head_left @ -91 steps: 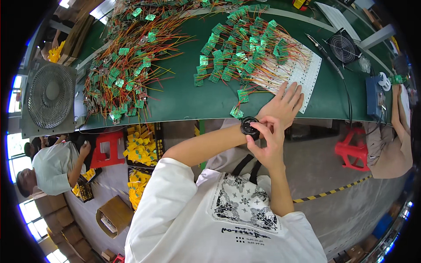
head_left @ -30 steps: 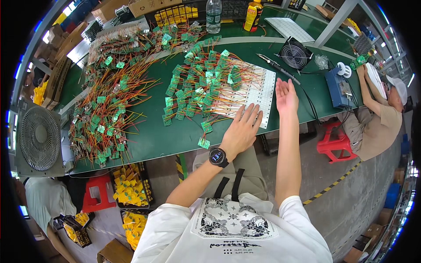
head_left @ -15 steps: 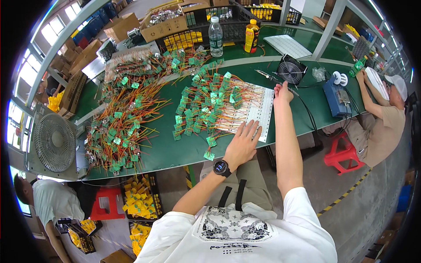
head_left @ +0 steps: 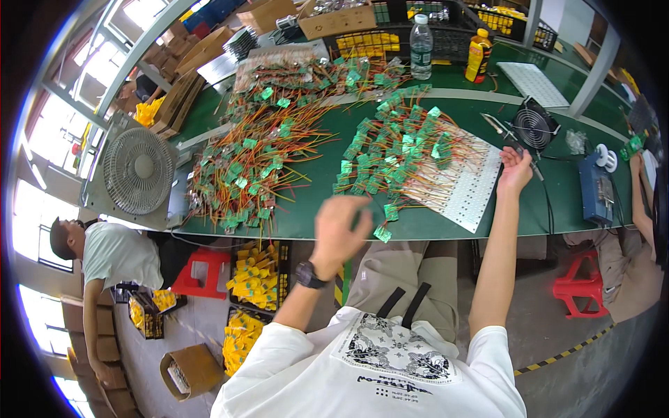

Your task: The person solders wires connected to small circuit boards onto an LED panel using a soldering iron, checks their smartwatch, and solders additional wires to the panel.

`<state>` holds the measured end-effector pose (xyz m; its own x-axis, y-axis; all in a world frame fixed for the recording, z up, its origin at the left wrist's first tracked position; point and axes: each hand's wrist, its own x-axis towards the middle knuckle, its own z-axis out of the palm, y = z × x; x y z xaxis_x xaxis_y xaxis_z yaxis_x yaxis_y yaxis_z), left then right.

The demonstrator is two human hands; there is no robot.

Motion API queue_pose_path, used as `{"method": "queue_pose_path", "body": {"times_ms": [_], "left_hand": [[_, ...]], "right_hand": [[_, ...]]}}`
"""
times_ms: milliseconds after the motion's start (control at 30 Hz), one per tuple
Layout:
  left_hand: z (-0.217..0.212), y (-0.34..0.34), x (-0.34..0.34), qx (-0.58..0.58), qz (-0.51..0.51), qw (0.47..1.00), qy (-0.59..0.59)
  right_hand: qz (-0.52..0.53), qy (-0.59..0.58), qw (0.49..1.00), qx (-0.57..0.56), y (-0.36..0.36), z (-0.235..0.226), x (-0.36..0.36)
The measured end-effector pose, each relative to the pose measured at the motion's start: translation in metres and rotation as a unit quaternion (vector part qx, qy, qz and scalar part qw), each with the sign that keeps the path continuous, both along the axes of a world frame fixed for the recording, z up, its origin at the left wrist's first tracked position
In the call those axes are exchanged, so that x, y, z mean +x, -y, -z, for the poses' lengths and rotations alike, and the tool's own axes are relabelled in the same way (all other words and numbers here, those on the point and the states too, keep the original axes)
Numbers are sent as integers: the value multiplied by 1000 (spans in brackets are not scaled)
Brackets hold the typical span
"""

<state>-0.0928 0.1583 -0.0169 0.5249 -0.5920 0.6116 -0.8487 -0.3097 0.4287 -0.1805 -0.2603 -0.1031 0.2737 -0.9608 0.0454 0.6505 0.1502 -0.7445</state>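
My left hand (head_left: pixel 340 228), with a black watch on its wrist, hangs blurred above the near edge of the green table (head_left: pixel 313 174), fingers loosely bent and nothing seen in it. It is nearest to a lone small green circuit board (head_left: pixel 382 233). My right hand (head_left: pixel 514 171) reaches far right, its fingers curled on the black handle of a soldering iron (head_left: pixel 503 132) beside a small black fan (head_left: pixel 535 125). Between my hands lies a white perforated sheet (head_left: pixel 465 188) under a heap of green boards with red and yellow wires (head_left: pixel 397 150).
A larger heap of wired boards (head_left: pixel 258 160) covers the table's left, beside a grey fan (head_left: pixel 138 171). A water bottle (head_left: pixel 420 38), an orange bottle (head_left: pixel 477 56) and a blue box (head_left: pixel 596 189) stand further off. Other people work at the left (head_left: pixel 104 251) and right (head_left: pixel 637 202). Red stools (head_left: pixel 198 272) stand below.
My left hand has lifted off the table and drawn back toward me. My right hand has moved right along the white sheet to the soldering iron. The view has tilted up.
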Motion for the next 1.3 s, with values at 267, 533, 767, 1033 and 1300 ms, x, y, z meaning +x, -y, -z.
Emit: {"method": "queue_pose_path", "body": {"times_ms": [267, 533, 767, 1033, 1300], "left_hand": [[8, -90, 160, 82, -314, 943, 68], [30, -86, 193, 82, -340, 936, -42], [4, -109, 183, 90, -230, 966, -74], [-16, -113, 162, -224, -67, 846, -479], [-3, -77, 124, -319, -29, 777, -542]], "right_hand": [[15, -21, 1000, 12, -4, -2, 6], [50, -20, 998, -25, -13, -5, 8], [49, -14, 999, 3, -13, -7, 7], [66, -32, 997, -10, -13, -9, 6], [76, -54, 995, -31, -17, -9, 9]]}}
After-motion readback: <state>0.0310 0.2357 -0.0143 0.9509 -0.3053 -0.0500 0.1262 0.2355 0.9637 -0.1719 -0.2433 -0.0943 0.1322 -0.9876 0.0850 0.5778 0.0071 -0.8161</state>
